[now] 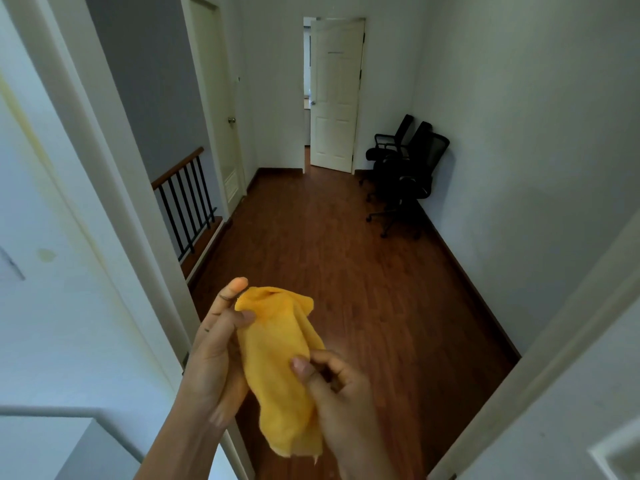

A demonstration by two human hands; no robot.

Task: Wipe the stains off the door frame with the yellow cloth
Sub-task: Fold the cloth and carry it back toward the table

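A reddish-brown wood-plank floor runs down a hallway with plain white walls. The landmark here is the cream-painted door frame rising along the left side of the view, close to the person. On the white wall left of that frame sit faint yellowish stains: one small round blot and a long pale streak running up alongside the frame. Beyond the frame, a stair railing with a brown wooden top rail and black metal bars edges the floor, and past it stands a closed cream door with a round metal knob. Far down the hall from the frame, a white panelled door stands ajar. Right of that, against the right-hand wall, two black mesh-backed office chairs stand pressed together. A second cream jamb slants up the right edge of the view, opposite the landmark frame. No writing or label can be read anywhere.

The soft yellow cloth hangs bunched and folded lengthwise just right of the frame's lower part, apart from it, above the floor. The left hand holds its upper end, thumb pressed on the fabric and a finger straight up behind the top edge. The right hand pinches the cloth's lower right side, fingers curled and grip clamped on the fabric.
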